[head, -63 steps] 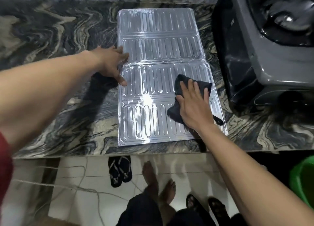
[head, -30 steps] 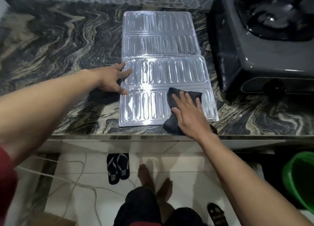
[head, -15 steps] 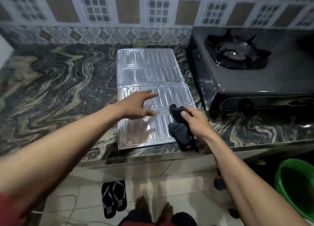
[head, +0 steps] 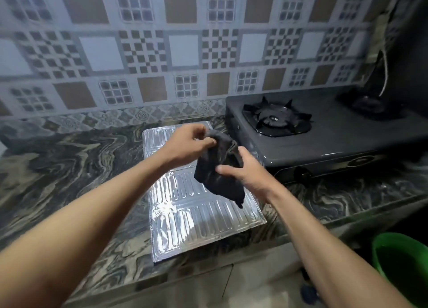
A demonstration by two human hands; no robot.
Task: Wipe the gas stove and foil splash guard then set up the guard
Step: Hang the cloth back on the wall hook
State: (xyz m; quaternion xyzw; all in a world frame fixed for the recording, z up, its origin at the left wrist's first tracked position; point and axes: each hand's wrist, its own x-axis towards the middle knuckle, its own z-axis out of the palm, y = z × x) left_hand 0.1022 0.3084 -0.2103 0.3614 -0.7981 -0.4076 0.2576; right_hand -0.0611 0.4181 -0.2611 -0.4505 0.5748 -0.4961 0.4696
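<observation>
The silver ribbed foil splash guard point(head: 196, 222) lies flat on the marbled counter, folded in panels. A dark cloth point(head: 217, 169) hangs in the air above its middle. My left hand point(head: 187, 143) pinches the cloth's top edge. My right hand point(head: 243, 171) grips its right side, thumb across the front. The grey gas stove point(head: 324, 141) stands to the right of the guard, with a black burner grate point(head: 275, 120) on top and a knob on its front face.
The dark marbled counter point(head: 69, 169) stretches left of the guard. A patterned tile wall point(head: 162, 53) rises behind. A green bucket point(head: 403, 268) sits on the floor at lower right. A dark object stands on the stove's far right corner.
The cloth has been lifted off the guard and both hands now hold it in the air. My left hand left the guard's edge. The view tilted up toward the wall.
</observation>
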